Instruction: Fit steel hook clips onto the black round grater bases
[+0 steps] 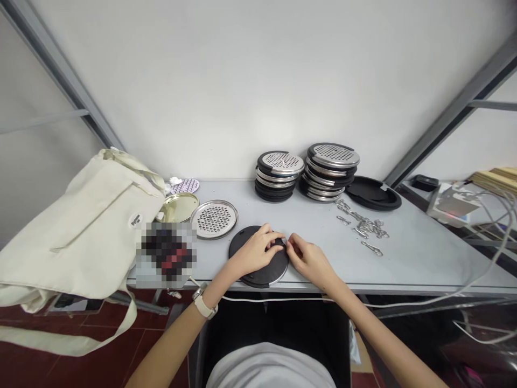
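One perforated metal disc lies on the bench, left of centre. Black disc sits at the front edge; left hand rests on it, thumb and forefinger apart. Right hand meets its right rim, fingertips bunched; clamping cannot be determined. Clips lie farther right.

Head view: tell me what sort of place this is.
Probably a small workshop or assembly bench: two stacks of discs near the wall, scattered metal clips on the table, and the left hand and right hand at a black disc.
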`<state>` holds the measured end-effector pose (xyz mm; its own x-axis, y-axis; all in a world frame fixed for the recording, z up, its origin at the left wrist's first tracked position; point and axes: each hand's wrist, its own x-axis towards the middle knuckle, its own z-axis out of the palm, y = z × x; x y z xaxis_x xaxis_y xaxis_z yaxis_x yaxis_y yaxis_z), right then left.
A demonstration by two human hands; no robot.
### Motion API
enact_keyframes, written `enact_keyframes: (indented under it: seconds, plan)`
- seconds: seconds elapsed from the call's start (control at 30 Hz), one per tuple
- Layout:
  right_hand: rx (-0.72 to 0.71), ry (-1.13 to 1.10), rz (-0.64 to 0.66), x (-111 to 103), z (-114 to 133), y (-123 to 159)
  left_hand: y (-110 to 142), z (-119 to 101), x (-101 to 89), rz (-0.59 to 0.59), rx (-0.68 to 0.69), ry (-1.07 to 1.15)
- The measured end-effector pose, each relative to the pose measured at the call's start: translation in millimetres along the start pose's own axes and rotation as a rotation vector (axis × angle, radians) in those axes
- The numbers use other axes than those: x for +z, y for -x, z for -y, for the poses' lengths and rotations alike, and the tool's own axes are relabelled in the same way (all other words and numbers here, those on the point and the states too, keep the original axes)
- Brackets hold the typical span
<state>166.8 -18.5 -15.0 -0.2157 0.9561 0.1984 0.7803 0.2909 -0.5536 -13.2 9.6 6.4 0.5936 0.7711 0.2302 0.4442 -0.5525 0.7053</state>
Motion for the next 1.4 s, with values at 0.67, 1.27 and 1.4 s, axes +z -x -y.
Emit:
enact_keyframes:
  seconds: [0.67,1.27,1.4]
  plan:
    - [-0.019,-0.041,0.020,2,-4,2,1,0,-1.3,0.002,0.038,-0.030]
    - [-0.036,-0.114,0.035,3,-9,1,2,1,-1.6,0.029,0.032,-0.027]
    - [-0.018,-0.096,0.036,3,-9,0,2,0,-2.2,0.030,0.066,-0.035]
